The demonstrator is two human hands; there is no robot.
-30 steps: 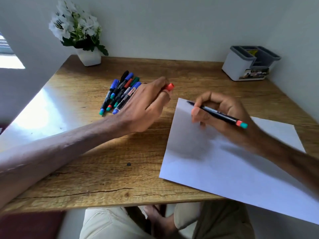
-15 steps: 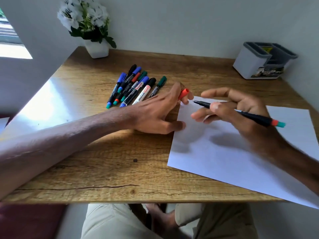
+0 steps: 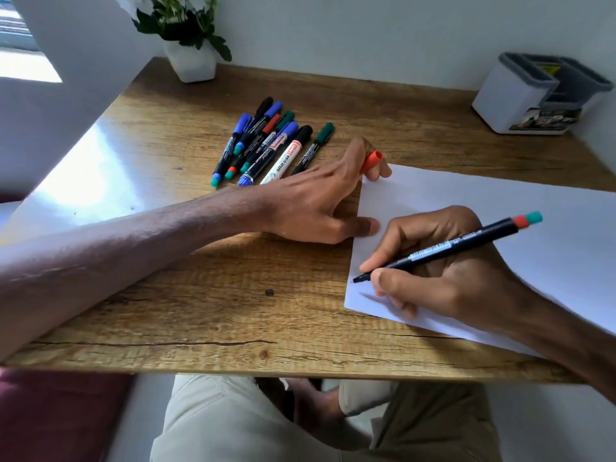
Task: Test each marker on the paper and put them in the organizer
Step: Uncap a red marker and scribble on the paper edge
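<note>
- Table: bare wood lies just left of the right hand. I judge that a stroke drifting that way would run off the sheet and stain the wood.
- Paper: it lies under the right hand and is pinned only by the thumb of the left hand, at the sheet's left edge. If that thumb lifts mid-stroke, I expect the sheet to slide and the test mark to smear.
- Organizer: it stands far beyond the right hand, at the back corner. Reaching that far with an uncapped pen risks stray marks.
- Spares: these are heaped just beyond the left hand. A careless wrist could scatter them or mix tested pens with untested ones.
- Marker: the right hand grasps it in a writing grip, tip at the sheet's near left corner. I cannot tell whether the tip touches.
- Cap: left-hand fingers pinch it while the thumb presses down. That divided grip could drop it, and I judge it would roll.
</note>
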